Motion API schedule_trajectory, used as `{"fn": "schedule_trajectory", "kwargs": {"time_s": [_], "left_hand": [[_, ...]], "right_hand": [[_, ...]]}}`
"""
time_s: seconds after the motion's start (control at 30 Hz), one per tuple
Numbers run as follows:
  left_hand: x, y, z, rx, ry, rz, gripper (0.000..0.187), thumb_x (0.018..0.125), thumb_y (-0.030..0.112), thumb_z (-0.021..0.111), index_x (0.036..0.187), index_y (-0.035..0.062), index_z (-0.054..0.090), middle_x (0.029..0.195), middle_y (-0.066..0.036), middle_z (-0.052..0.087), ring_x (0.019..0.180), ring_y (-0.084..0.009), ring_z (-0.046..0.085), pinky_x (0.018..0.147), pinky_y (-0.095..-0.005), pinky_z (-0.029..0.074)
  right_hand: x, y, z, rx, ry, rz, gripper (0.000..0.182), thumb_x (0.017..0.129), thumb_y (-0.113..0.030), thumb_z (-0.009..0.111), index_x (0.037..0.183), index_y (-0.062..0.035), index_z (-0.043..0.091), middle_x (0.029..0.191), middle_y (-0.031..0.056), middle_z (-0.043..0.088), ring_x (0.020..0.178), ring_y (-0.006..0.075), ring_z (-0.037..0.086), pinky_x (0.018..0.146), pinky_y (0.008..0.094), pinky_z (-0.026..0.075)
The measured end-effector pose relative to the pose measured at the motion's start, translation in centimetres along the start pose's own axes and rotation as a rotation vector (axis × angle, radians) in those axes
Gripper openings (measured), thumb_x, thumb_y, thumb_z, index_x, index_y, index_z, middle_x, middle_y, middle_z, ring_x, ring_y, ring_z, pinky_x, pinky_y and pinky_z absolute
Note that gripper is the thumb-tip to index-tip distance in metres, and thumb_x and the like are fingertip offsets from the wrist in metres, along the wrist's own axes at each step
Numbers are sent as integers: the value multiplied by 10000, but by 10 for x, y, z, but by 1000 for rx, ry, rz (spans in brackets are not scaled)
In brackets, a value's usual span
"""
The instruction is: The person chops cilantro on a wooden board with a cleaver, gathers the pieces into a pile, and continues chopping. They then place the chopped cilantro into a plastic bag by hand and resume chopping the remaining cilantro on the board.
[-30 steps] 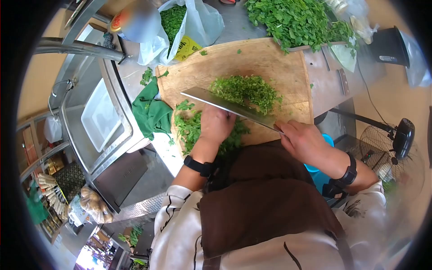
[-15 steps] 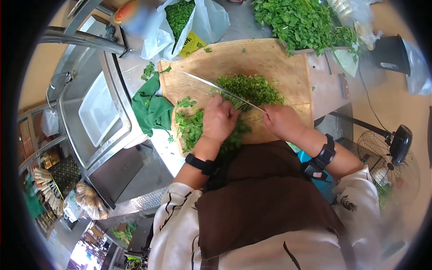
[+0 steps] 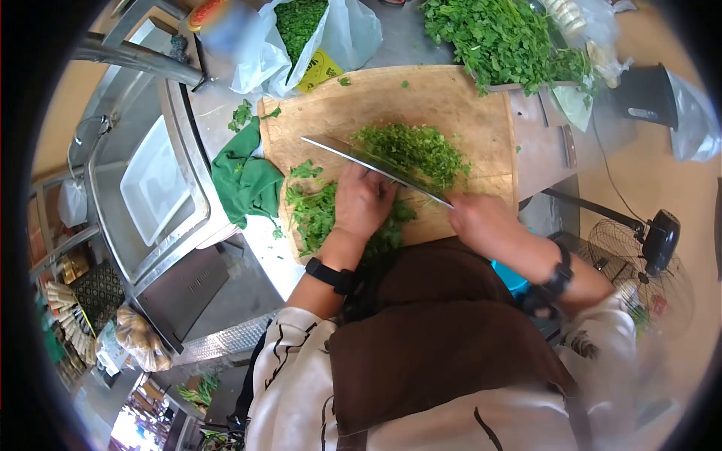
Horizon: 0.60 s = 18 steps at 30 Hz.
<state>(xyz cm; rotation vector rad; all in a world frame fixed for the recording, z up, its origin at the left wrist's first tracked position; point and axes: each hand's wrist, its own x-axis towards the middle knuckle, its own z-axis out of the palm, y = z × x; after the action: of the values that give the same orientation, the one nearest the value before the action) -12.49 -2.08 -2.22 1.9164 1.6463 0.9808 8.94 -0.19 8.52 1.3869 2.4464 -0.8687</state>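
My right hand (image 3: pixel 477 218) is wrapped round the handle of a long knife (image 3: pixel 361 159), whose blade points to the upper left over the wooden cutting board (image 3: pixel 316 113). Bent fingers of my left hand (image 3: pixel 364 200) press on bunched leafy herbs (image 3: pixel 314 213) right beside the blade. Beyond the knife lies a pile of chopped herbs (image 3: pixel 421 150). The leafy part of the bunch spreads to the left of my left hand and under it. The knife's handle is hidden in my right fist.
A green cloth (image 3: pixel 247 177) lies at the board's left edge. Behind the board are a plastic bag (image 3: pixel 350 37) of chopped greens and a heap of leafy herbs (image 3: pixel 492 41). Another knife (image 3: pixel 568 146) rests at the right. A sink (image 3: pixel 113 218) is on the left, a fan (image 3: pixel 639 248) on the right.
The knife's blade has tilted, showing more of its flat side, and its handle end has moved slightly down and right with my right hand. My left hand stays on the herbs.
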Motion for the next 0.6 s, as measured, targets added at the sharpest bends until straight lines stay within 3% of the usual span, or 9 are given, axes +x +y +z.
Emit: {"fn": "schedule_trajectory", "kwargs": {"time_s": [0.13,0.23,0.33,0.47,0.6], "left_hand": [[-3,1,-5,36,-19,-26,206,635,69,781,674,76,579,819,-117,535,828,-331,545,707,-426,466],[1,3,-8,33,1,-5,207,635,68,782,675,77,580,815,-116,531,823,-330,543,701,-428,463],[-8,2,-3,15,50,30,202,638,68,779,678,79,581,819,-116,540,823,-329,552,701,-427,465],[-2,0,-1,7,75,38,200,643,75,777,679,80,581,821,-115,549,819,-330,563,704,-431,467],[-7,-1,2,-27,39,-24,200,647,75,778,682,79,581,826,-112,545,825,-330,556,714,-432,467]], "right_hand": [[31,17,35,35,157,-107,210,887,-137,544,1042,-18,622,806,189,649,726,392,633,670,484,520],[18,17,25,5,250,-149,130,870,-135,526,902,-19,575,726,179,636,663,376,628,595,490,499],[-15,-2,-12,-52,84,-21,202,883,-141,555,1033,-23,619,786,186,640,706,387,630,658,483,518],[-37,-4,-24,-81,-1,-14,190,880,-145,559,1016,-26,618,768,181,633,704,387,629,633,484,516],[-2,-2,-2,-80,-28,23,124,866,-124,542,923,-28,596,713,183,629,666,383,631,597,494,505]]}}
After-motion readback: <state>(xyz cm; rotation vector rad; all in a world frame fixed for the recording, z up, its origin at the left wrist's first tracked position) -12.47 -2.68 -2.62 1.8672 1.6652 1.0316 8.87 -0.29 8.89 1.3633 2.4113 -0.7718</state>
